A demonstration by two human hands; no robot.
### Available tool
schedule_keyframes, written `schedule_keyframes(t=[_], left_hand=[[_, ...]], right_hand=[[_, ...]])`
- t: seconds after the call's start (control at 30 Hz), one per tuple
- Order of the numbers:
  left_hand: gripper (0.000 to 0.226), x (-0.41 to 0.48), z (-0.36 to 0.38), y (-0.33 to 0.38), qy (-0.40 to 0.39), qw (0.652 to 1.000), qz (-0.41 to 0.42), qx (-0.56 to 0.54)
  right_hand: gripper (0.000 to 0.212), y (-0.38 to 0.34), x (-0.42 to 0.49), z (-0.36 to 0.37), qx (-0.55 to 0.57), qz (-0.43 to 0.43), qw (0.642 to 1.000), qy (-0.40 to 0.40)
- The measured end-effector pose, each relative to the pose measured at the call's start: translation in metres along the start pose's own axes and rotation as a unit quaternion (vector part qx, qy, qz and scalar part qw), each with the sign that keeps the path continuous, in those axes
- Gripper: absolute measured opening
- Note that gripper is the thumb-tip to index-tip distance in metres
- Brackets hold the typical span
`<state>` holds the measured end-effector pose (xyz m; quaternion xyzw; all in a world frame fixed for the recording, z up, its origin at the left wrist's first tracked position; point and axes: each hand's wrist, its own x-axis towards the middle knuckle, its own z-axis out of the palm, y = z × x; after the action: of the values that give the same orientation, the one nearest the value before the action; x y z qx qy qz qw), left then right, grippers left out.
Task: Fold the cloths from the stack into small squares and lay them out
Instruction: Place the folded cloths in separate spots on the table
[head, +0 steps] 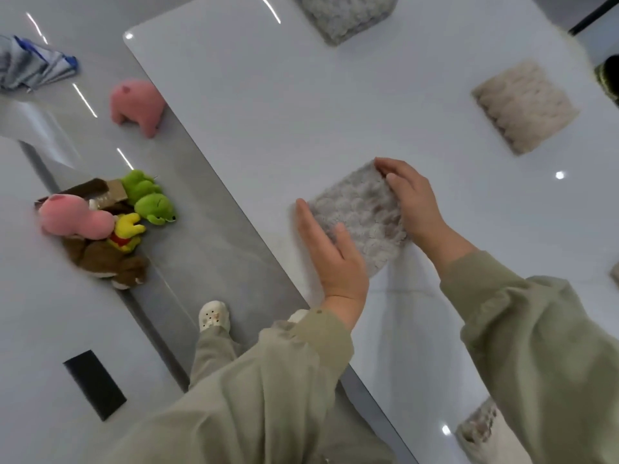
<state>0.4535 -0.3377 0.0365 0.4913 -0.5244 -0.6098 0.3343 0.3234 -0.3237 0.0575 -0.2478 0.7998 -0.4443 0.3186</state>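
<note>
Cloth (pixel 358 212), folded to a grey square, lay on the surface (pixel 268 112) to the near left of the beige square (pixel 526 105), left hand (pixel 331 256) and right hand (pixel 415 209) pressing it with flat fingers (pixel 308 219); soft and light, probably best taken by its edges.

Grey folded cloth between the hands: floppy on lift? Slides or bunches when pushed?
Probably floppy: the grey folded cloth is plush, bumpy pile, so lifted by one edge it would likely sag and unfold. On the glossy table it likely slides rather than grips. No roll or tip risk: it lies flat.
</note>
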Motion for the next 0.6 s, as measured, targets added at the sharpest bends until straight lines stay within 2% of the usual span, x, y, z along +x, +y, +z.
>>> schedule_keyframes(t=[0.13, 0.33, 0.47, 0.53, 0.6], left_hand=[[0.063, -0.002, 0.013, 0.001, -0.006, 1.0, -0.004, -0.004], [0.063, -0.001, 0.002, -0.002, 0.0, 1.0, -0.012, 0.015], [0.063, 0.0, 0.0, 0.003, -0.027, 0.999, -0.021, 0.034], [0.062, 0.005, -0.012, 0.003, -0.05, 0.996, 0.01, 0.071], [0.06, 0.015, -0.029, 0.004, -0.091, 0.98, 0.082, 0.155]], right_hand=[[0.05, 0.0, -0.004, -0.001, -0.001, 0.008, 1.0, -0.022], [0.052, -0.002, -0.006, -0.013, 0.008, 0.017, 1.0, -0.012], [0.042, 0.001, -0.018, -0.009, -0.021, 0.013, 0.999, -0.049], [0.036, 0.001, -0.021, -0.011, -0.037, 0.015, 0.999, -0.029], [0.035, -0.002, -0.021, -0.014, -0.07, 0.013, 0.997, 0.031]])
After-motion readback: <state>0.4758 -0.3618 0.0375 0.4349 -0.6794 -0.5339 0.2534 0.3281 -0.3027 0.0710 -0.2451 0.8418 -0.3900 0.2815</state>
